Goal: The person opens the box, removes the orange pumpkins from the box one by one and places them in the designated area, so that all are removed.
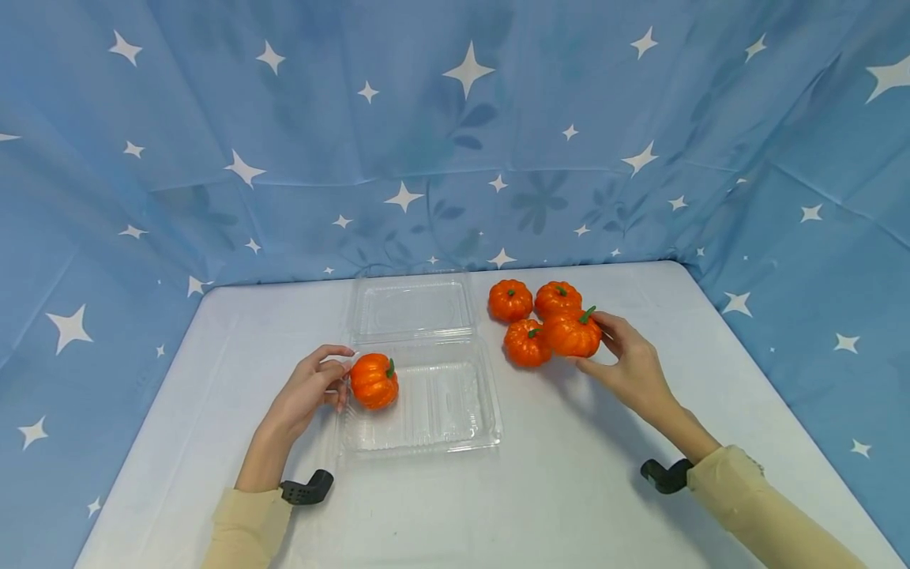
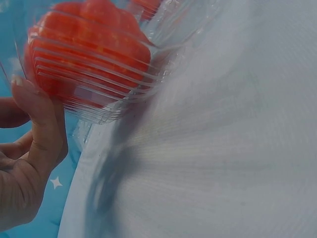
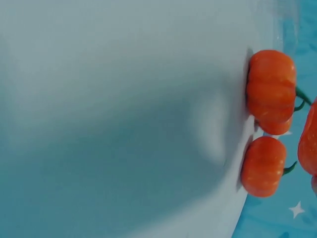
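Observation:
A clear plastic container [image 1: 444, 403] lies with its lid [image 1: 415, 304] folded open toward the back. Inside its left end sits a small orange pumpkin [image 1: 373, 382], which shows through the ribbed wall in the left wrist view. My left hand [image 1: 307, 391] pinches the container's left rim beside that pumpkin. On the right, my right hand [image 1: 629, 363] grips another pumpkin [image 1: 571, 333] with a green stem, thumb below and fingers behind. This one is held above the table; only its edge enters the right wrist view. Several pumpkins [image 1: 510, 301] stand just beyond it.
The white table [image 1: 455, 514] runs up to a blue star-patterned curtain [image 1: 469, 142] at the back and sides. The grouped pumpkins stand right of the lid, close to the held one. Black wrist cameras [image 1: 308, 487] are strapped to both forearms.

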Available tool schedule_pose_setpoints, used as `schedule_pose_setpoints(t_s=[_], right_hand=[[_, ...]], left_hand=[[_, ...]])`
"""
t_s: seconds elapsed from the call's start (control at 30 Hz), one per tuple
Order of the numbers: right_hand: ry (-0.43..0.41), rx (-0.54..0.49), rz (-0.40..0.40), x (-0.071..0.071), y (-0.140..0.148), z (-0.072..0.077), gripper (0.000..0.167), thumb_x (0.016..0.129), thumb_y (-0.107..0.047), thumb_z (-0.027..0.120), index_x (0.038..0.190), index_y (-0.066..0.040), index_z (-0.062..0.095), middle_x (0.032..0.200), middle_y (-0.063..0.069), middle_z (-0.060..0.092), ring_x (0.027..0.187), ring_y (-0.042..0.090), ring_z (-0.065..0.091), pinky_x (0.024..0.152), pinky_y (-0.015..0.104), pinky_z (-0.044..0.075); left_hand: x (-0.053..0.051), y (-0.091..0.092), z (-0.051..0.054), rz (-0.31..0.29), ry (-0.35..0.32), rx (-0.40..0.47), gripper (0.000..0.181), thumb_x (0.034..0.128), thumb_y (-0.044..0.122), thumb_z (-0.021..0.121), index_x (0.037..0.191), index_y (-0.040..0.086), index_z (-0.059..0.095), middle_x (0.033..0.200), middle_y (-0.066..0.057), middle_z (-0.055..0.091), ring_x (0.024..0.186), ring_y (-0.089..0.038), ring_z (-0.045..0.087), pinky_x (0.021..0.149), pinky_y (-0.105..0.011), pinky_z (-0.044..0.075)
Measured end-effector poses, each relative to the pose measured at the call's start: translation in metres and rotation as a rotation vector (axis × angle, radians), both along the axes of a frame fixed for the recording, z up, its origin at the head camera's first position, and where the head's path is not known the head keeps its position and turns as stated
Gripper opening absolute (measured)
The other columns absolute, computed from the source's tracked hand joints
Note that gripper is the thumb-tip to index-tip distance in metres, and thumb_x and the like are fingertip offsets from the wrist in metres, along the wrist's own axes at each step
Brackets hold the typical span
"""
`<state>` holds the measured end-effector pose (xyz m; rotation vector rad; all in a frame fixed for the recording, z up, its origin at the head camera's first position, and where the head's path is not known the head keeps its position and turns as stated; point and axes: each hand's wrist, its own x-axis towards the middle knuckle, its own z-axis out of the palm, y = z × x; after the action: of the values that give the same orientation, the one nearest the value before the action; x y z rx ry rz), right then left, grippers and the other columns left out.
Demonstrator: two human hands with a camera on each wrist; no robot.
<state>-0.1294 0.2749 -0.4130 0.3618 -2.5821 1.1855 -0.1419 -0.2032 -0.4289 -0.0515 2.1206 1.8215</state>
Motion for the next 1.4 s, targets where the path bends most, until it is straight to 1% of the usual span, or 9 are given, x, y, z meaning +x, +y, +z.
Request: schedule_pose_setpoints(t_s=[0.07, 0.17, 0.27, 0.33, 0.4, 0.63, 0.9, 1.17, 1.4], right_hand=[[-0.014, 0.012, -0.022, -0.001, 0.002, -0.001, 0.073, 0.077, 0.007, 0.084, 0.140, 0.012, 0.047, 0.141, 0.029, 0.053, 0.131, 0.049, 0.054, 0.100, 0.012, 0.042], [-0.042, 0.039, -0.062, -0.004, 0.004, -0.003, 0.071, 0.078, 0.006, 0.083, 0.138, 0.013, 0.047, 0.140, 0.030, 0.053, 0.130, 0.048, 0.055, 0.102, 0.032, 0.046], [-0.077, 0.068, -0.109, -0.006, 0.006, -0.005, 0.069, 0.079, 0.004, 0.082, 0.137, 0.014, 0.046, 0.138, 0.032, 0.054, 0.129, 0.049, 0.055, 0.103, 0.052, 0.046], [-0.095, 0.078, -0.131, -0.009, 0.007, -0.007, 0.068, 0.080, 0.004, 0.082, 0.136, 0.015, 0.046, 0.136, 0.033, 0.054, 0.128, 0.050, 0.055, 0.103, 0.059, 0.046], [-0.106, 0.093, -0.147, -0.011, 0.007, -0.008, 0.067, 0.079, 0.003, 0.082, 0.135, 0.016, 0.046, 0.135, 0.035, 0.054, 0.126, 0.052, 0.055, 0.104, 0.063, 0.046], [-0.104, 0.160, -0.167, -0.018, 0.003, -0.016, 0.067, 0.078, 0.004, 0.083, 0.132, 0.018, 0.047, 0.130, 0.037, 0.055, 0.122, 0.053, 0.056, 0.104, 0.063, 0.047], [-0.137, 0.220, -0.177, -0.021, 0.001, -0.021, 0.067, 0.077, 0.003, 0.085, 0.128, 0.018, 0.045, 0.125, 0.036, 0.055, 0.118, 0.051, 0.056, 0.104, 0.062, 0.047], [-0.184, 0.241, -0.191, -0.022, -0.002, -0.025, 0.068, 0.078, 0.000, 0.086, 0.128, 0.017, 0.044, 0.126, 0.036, 0.054, 0.121, 0.051, 0.055, 0.106, 0.061, 0.047], [-0.203, 0.272, -0.171, -0.022, -0.002, -0.028, 0.075, 0.081, -0.002, 0.084, 0.137, 0.017, 0.037, 0.134, 0.038, 0.049, 0.128, 0.053, 0.050, 0.109, 0.063, 0.043]], left_hand=[[0.000, 0.000, 0.000, 0.001, -0.001, -0.002, 0.039, 0.1051, 0.010, 0.046, 0.142, -0.003, 0.041, 0.078, -0.007, 0.056, 0.060, -0.016, 0.053, 0.055, -0.029, 0.052], [0.000, 0.000, 0.000, 0.001, -0.001, -0.005, 0.039, 0.1049, 0.009, 0.045, 0.142, -0.003, 0.041, 0.078, -0.007, 0.056, 0.060, -0.017, 0.053, 0.056, -0.029, 0.052], [0.000, 0.000, 0.001, 0.000, -0.001, -0.005, 0.039, 0.1049, 0.009, 0.045, 0.142, -0.003, 0.040, 0.078, -0.007, 0.056, 0.060, -0.017, 0.053, 0.056, -0.029, 0.052], [0.000, 0.000, 0.001, 0.001, -0.001, -0.003, 0.039, 0.1051, 0.010, 0.046, 0.142, -0.003, 0.041, 0.078, -0.007, 0.056, 0.060, -0.017, 0.053, 0.056, -0.029, 0.052], [0.000, -0.001, 0.001, 0.002, -0.001, -0.002, 0.039, 0.1051, 0.010, 0.046, 0.142, -0.003, 0.040, 0.077, -0.008, 0.056, 0.060, -0.017, 0.053, 0.056, -0.029, 0.052], [0.000, 0.000, -0.002, 0.008, -0.016, -0.004, 0.041, 0.1059, 0.013, 0.047, 0.143, -0.002, 0.040, 0.074, -0.007, 0.057, 0.061, -0.017, 0.052, 0.056, -0.029, 0.052], [0.002, 0.000, -0.005, 0.009, -0.012, 0.007, 0.040, 0.1059, 0.012, 0.046, 0.143, -0.002, 0.040, 0.073, -0.006, 0.055, 0.060, -0.017, 0.052, 0.055, -0.029, 0.052], [0.001, 0.000, -0.003, 0.008, -0.007, 0.006, 0.040, 0.1059, 0.012, 0.047, 0.143, -0.003, 0.040, 0.072, -0.006, 0.056, 0.059, -0.016, 0.052, 0.055, -0.029, 0.052], [-0.001, 0.000, -0.002, 0.010, -0.011, 0.003, 0.040, 0.1061, 0.012, 0.046, 0.143, -0.002, 0.040, 0.073, -0.006, 0.056, 0.060, -0.017, 0.052, 0.055, -0.029, 0.052]])
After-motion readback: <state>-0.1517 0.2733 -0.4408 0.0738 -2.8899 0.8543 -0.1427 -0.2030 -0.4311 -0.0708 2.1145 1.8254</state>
